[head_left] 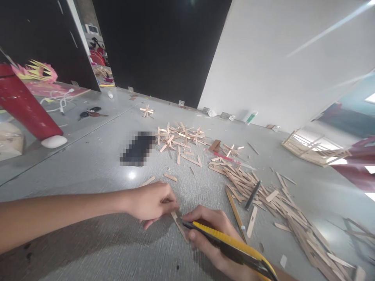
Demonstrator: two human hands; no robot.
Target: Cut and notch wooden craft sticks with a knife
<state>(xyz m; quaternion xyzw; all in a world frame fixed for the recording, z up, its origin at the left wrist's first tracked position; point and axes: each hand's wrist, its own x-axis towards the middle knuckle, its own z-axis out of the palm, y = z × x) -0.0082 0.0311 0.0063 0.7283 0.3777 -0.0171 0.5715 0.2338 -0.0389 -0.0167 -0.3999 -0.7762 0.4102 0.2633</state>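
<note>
Right hand (209, 224) grasping yellow knife (231, 244), tip by wooden stick (181, 228) | left hand (150, 200) pinching stick's end at desk (117, 249), no full cut visible | loose sticks (307, 234) heaped rightward | farther, short pieces (178, 136), some seemingly joined crosswise | crossed cluster (147, 111) apart beyond

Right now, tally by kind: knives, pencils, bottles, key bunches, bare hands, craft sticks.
Utility knife: 1
Pencil: 1
Red bottle: 1
Key bunch: 1
Bare hands: 2 (left hand, right hand)
Craft sticks: overlapping, can't count
Total, sticks excluded: 6
</note>
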